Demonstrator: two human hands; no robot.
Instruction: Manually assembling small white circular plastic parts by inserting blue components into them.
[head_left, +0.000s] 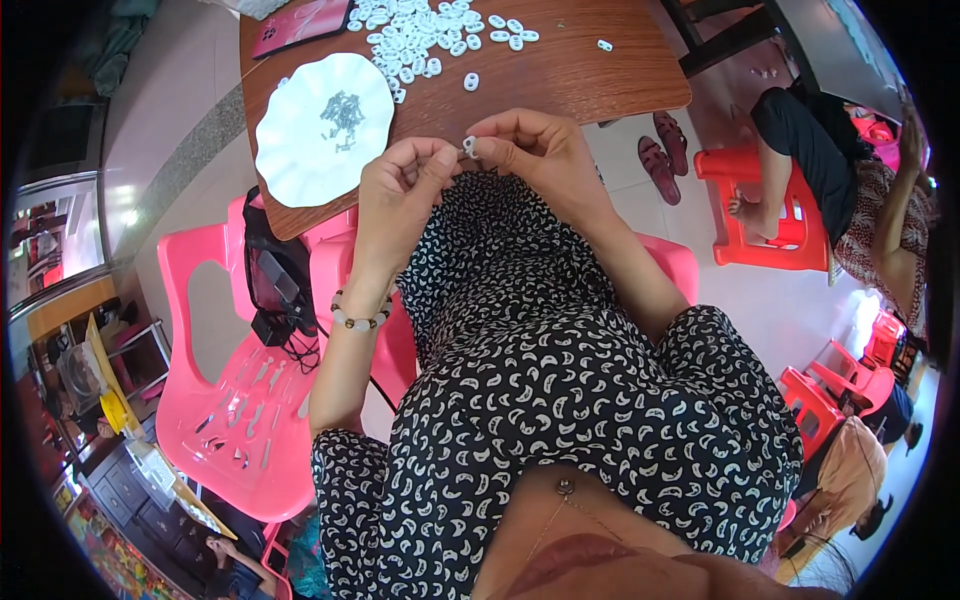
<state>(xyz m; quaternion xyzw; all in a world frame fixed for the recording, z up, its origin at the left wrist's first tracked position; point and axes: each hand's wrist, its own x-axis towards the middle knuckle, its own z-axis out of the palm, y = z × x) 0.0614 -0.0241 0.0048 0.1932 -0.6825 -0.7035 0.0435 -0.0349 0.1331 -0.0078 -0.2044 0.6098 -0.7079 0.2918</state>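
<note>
Just off the near edge of the brown table [560,75], my right hand [555,165] pinches a small white oval piece with two holes [470,146] between thumb and fingertips. My left hand [400,195] is closed in a pinch right beside that piece; whatever lies between its fingertips is too small to make out. A white scalloped plate [290,150] stands on the table to the left, with a heap of small grey metal bits [343,115] in it. Many more white two-holed pieces [425,35] are piled beyond my hands.
A pink booklet [290,28] lies at the table's far left. One loose white piece [605,45] sits off to the right. A pink chair [235,420] with a black bag [275,260] stands at my left. Sandals [660,165] and a red stool [735,180] bearing a person's foot are at right.
</note>
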